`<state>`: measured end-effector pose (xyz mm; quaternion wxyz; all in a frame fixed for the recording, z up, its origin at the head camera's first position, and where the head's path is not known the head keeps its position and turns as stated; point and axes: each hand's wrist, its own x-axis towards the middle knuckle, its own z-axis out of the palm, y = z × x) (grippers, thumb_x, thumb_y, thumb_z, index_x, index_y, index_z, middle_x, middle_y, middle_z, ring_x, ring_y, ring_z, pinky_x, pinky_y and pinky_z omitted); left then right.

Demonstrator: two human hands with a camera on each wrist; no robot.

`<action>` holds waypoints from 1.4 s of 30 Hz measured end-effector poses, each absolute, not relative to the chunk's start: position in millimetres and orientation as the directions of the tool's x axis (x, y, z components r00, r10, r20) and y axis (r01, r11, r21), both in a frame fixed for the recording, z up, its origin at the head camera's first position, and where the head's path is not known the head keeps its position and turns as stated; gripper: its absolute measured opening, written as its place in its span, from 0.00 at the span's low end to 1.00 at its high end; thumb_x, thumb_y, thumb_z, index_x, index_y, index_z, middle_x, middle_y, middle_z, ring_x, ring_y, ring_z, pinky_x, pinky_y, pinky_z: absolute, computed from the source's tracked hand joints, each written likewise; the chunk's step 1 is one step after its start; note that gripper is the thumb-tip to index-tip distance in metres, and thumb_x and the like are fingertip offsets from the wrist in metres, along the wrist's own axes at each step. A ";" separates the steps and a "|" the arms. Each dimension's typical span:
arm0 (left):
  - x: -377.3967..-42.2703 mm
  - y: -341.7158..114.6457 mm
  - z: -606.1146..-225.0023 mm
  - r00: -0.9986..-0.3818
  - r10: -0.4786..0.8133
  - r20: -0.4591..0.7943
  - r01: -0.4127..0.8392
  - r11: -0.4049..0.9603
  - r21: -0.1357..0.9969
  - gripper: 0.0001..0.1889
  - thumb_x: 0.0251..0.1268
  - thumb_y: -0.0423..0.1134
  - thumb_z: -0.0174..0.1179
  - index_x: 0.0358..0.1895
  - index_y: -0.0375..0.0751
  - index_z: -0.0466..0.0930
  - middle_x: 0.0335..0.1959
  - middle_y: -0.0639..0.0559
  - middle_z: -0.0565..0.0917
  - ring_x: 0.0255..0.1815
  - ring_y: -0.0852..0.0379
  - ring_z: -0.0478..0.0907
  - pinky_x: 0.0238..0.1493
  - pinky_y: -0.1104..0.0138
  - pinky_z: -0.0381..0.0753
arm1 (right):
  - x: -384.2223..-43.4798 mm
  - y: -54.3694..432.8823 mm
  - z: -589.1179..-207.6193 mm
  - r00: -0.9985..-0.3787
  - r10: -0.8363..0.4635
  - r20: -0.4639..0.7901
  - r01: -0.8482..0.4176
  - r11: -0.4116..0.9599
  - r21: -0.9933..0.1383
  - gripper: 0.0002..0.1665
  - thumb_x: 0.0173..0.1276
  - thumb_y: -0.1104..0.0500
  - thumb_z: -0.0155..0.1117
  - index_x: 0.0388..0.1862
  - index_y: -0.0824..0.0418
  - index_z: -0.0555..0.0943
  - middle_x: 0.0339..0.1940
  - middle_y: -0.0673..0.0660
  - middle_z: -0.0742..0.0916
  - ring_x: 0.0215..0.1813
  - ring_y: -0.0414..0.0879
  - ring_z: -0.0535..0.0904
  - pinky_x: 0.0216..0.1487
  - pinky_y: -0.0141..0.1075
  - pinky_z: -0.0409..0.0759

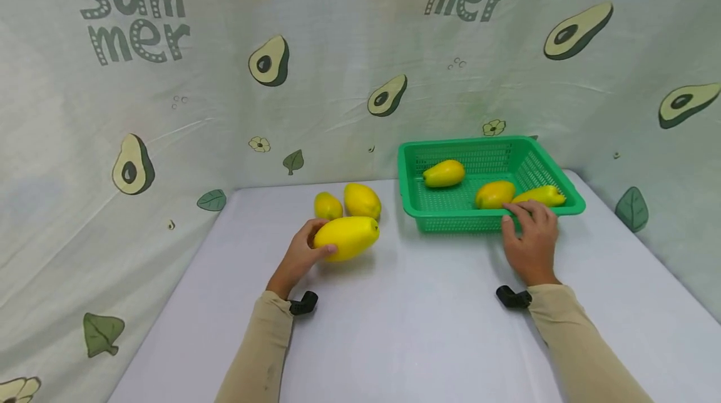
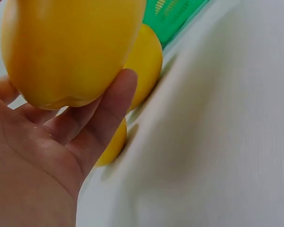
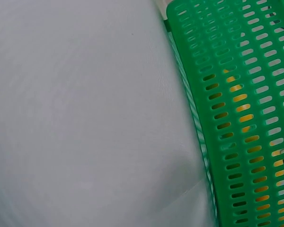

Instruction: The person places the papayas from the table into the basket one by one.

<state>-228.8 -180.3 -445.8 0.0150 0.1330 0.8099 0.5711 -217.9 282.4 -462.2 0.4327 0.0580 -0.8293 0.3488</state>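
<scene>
My left hand [image 1: 301, 255] grips a large yellow papaya [image 1: 350, 238] by its blunt left end, thumb in front and fingers behind. The fruit lies sideways over the table, casting a shadow below. In the left wrist view the papaya [image 2: 73, 47] fills the top, with the left hand's fingers [image 2: 114, 106] around its base. Just behind it sit two smaller yellow fruits, an oval one [image 1: 362, 200] and a rounder one [image 1: 328, 206]. My right hand [image 1: 532, 245] holds the front rim of a green plastic basket [image 1: 450, 221], fingers over the edge, thumb outside; the right wrist view hides this hand.
Inside the basket are a yellow fruit [image 1: 445, 174] at the back left, an orange-yellow one [image 1: 496, 194] at the front, and a long yellow one [image 1: 542, 196] beside my right fingers. A white cloth covers the table [image 1: 417, 328]; a printed curtain [image 1: 332, 27] hangs behind.
</scene>
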 end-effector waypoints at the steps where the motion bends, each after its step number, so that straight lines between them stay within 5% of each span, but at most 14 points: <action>1: -229.2 -179.0 -444.7 -0.963 0.231 0.136 0.204 0.300 0.932 0.33 0.60 0.53 0.71 0.66 0.50 0.69 0.61 0.48 0.75 0.56 0.47 0.73 0.62 0.55 0.74 | -217.8 282.3 -462.1 -0.621 0.205 0.756 -0.397 0.750 -0.529 0.16 0.70 0.62 0.58 0.51 0.69 0.84 0.53 0.67 0.79 0.64 0.67 0.64 0.60 0.66 0.57; 42: -273.6 -106.9 -368.3 -0.944 0.278 0.174 0.269 0.350 0.897 0.39 0.58 0.63 0.68 0.66 0.44 0.67 0.60 0.49 0.74 0.54 0.49 0.75 0.59 0.55 0.77 | -221.6 285.6 -464.3 -0.597 0.184 0.781 -0.435 0.744 -0.507 0.16 0.69 0.63 0.58 0.51 0.70 0.84 0.51 0.68 0.79 0.63 0.67 0.65 0.62 0.63 0.58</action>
